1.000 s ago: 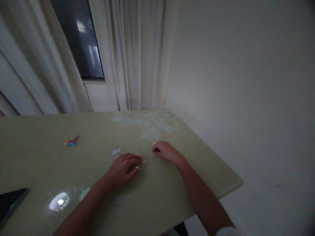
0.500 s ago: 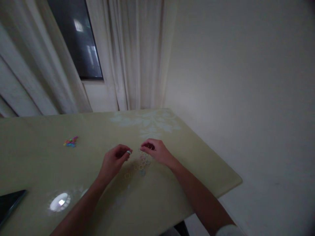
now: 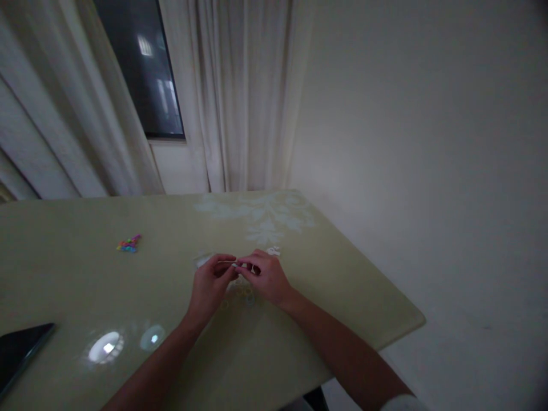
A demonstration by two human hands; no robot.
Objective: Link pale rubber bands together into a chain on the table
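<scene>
My left hand (image 3: 214,279) pinches a small white piece (image 3: 234,265) between thumb and fingertips. Against it my right hand (image 3: 265,275) has its thumb and fingers closed in a pinch; whatever sits between them is hidden or too small to name. The fingertips of both hands meet over the table. Just below them lie several small, thin, pale rings (image 3: 247,293), yellowish and bluish, partly covered by my hands. A few little white pieces (image 3: 273,250) rest just beyond my right hand.
To the left is a small pile of bright multicoloured pieces (image 3: 129,244). A clear, shiny sheet or bag (image 3: 202,260) lies behind my left hand. A dark flat object (image 3: 21,351) occupies the table's near left. The table (image 3: 342,285) ends near a wall on the right.
My right hand has moved left from above the rings to meet my left hand at the white piece. White pieces behind the right hand have come into sight.
</scene>
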